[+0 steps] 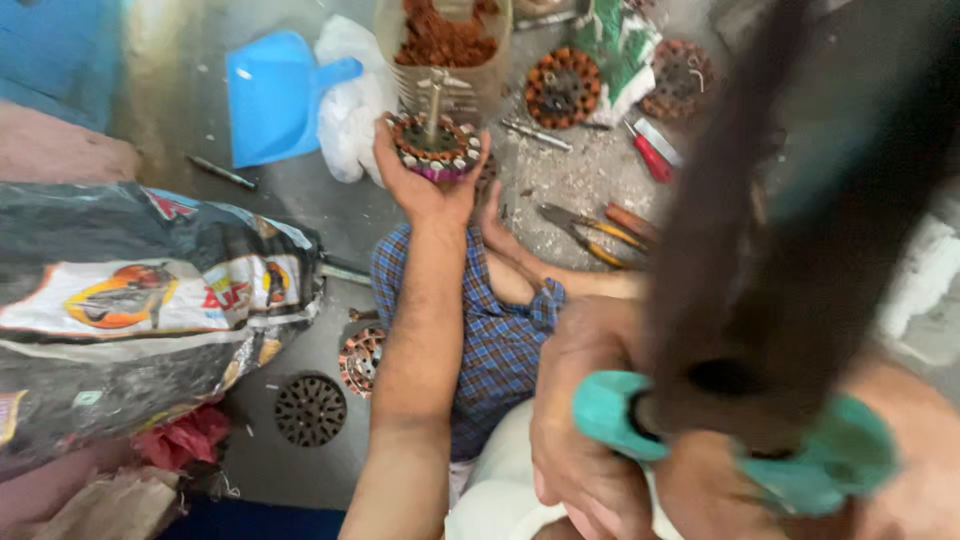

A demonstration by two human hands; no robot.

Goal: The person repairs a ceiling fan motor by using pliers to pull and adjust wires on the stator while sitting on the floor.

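Observation:
My left hand (425, 185) reaches forward and holds up a round motor stator (436, 146) with coloured windings and a metal shaft standing out of its middle. My right hand (575, 410) is close under the camera, wrapped round the teal handle (610, 415) of a tool. The tool's dark upper part (760, 220) is blurred and rises to the top right, so I cannot tell what kind of tool it is. Below my left arm lie my leg in blue checked cloth (500, 330) and my bare foot.
On the grey floor lie a blue dustpan (275, 95), a white bag (350, 100), a tub of copper scrap (445, 40), two more stators (562, 88), a red-handled screwdriver (650, 155) and orange-handled pliers (595, 235). A printed sack (140, 300) fills the left; a slotted disc (310, 410) lies near it.

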